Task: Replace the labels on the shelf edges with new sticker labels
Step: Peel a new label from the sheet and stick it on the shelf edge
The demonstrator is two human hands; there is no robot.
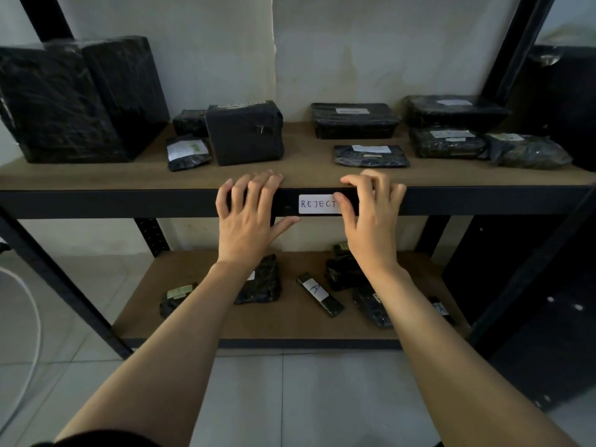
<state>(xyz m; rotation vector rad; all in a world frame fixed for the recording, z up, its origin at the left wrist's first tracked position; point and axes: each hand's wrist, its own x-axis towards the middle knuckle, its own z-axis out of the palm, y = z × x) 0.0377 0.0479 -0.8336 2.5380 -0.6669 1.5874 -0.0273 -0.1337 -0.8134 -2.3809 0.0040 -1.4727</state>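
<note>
The white label (317, 204) is stuck on the front of the black rail (129, 203), about midway along it. The right hand (371, 221) rests on the rail with its thumb (343, 204) laid flat over the label's right end and its loosely bent fingers touching the rail's top edge, gripping nothing. The left hand (248, 221) lies on the rail just left of the label, fingers spread, not touching it. The label is rectangular with rounded corners, handwritten "REJECT" in blue.
</note>
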